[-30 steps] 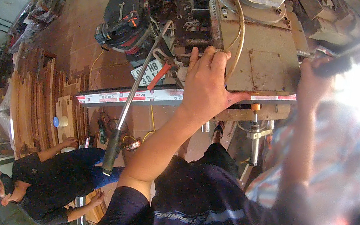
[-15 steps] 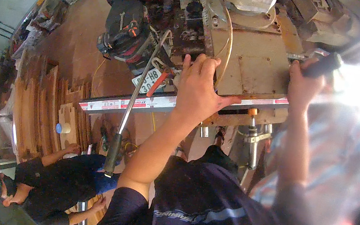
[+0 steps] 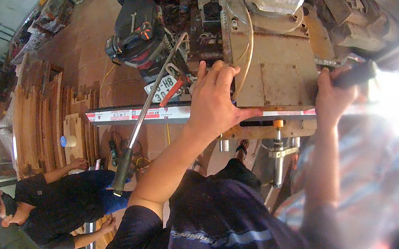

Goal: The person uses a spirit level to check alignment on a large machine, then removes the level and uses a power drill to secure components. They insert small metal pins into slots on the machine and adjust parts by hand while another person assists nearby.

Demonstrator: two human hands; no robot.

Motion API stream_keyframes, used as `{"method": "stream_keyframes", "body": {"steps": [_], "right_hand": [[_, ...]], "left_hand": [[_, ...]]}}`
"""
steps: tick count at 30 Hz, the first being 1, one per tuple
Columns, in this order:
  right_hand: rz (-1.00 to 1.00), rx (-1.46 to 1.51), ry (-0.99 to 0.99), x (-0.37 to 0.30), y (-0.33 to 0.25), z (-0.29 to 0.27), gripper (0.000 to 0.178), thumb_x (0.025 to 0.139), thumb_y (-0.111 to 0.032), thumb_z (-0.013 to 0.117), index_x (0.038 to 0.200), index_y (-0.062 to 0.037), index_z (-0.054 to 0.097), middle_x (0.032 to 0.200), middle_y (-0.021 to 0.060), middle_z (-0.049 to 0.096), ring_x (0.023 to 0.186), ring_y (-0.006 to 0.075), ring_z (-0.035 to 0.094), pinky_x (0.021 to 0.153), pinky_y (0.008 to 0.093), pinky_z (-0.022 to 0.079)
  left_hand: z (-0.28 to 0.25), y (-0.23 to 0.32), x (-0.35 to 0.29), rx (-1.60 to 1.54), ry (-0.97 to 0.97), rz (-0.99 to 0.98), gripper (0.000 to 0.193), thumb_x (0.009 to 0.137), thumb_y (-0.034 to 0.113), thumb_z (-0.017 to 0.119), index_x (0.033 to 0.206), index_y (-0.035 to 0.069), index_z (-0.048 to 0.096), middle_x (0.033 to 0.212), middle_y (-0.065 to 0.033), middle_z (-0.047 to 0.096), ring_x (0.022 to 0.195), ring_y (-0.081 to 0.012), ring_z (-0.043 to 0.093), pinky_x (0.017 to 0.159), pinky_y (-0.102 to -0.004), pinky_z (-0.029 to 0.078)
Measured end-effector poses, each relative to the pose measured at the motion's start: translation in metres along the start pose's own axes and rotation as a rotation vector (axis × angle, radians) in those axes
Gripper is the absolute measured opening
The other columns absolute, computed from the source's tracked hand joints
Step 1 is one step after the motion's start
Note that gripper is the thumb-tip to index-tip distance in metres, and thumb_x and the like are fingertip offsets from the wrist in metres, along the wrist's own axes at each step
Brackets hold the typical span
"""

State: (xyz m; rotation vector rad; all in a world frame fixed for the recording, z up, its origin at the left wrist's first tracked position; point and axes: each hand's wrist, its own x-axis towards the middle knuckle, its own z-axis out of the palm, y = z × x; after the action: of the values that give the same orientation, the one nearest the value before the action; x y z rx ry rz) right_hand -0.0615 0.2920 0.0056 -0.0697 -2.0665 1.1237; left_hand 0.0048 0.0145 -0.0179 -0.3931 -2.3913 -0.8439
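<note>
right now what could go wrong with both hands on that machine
The left hand lies flat on the wooden work piece at the table edge, near the thin hose; a slip could snag or pinch it. The right hand grips a dark handle in strong glare, so its hold is hard to judge. The long lever hangs beside the left arm and might get knocked.

left hand spread flat; right hand fisted.

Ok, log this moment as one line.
left hand flat on wooden board | right hand grips dark handle | co-worker crouched left
</note>
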Motion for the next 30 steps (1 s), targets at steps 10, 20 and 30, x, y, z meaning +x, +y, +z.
{"method": "stream_keyframes", "body": {"steps": [10, 20, 30], "right_hand": [[-0.013, -0.025, -0.019, -0.001, -0.003, -0.002, 0.023, 0.084, -0.007, 0.081, 0.079, -0.0056, 0.058, 0.072, -0.0003, 0.057, 0.068, 0.0119, 0.054, 0.068, 0.0312, 0.048], [0.063, 0.005, -0.007, -0.011, -0.010, 0.006, 0.021, 0.083, -0.007, 0.083, 0.086, -0.0049, 0.062, 0.076, 0.0011, 0.062, 0.073, 0.0122, 0.058, 0.072, 0.0316, 0.051], [0.044, 0.056, -0.017, -0.012, -0.008, 0.005, 0.022, 0.083, -0.008, 0.083, 0.087, -0.0049, 0.062, 0.076, 0.0013, 0.062, 0.071, 0.0123, 0.058, 0.070, 0.0318, 0.050]], "left_hand": [[-0.003, 0.000, 0.000, -0.012, -0.039, -0.024, 0.102, 0.054, 0.063, 0.102, 0.126, 0.003, 0.062, 0.121, -0.0173, 0.069, 0.116, -0.0425, 0.070, 0.119, -0.0667, 0.044], [-0.011, -0.006, -0.006, 0.006, -0.012, -0.014, 0.102, 0.054, 0.061, 0.103, 0.127, 0.002, 0.062, 0.121, -0.0189, 0.069, 0.119, -0.0428, 0.069, 0.121, -0.0681, 0.041], [-0.012, -0.007, -0.007, 0.005, 0.016, -0.015, 0.102, 0.051, 0.059, 0.105, 0.125, 0.003, 0.063, 0.118, -0.0167, 0.069, 0.116, -0.0431, 0.071, 0.121, -0.0667, 0.043]]}}
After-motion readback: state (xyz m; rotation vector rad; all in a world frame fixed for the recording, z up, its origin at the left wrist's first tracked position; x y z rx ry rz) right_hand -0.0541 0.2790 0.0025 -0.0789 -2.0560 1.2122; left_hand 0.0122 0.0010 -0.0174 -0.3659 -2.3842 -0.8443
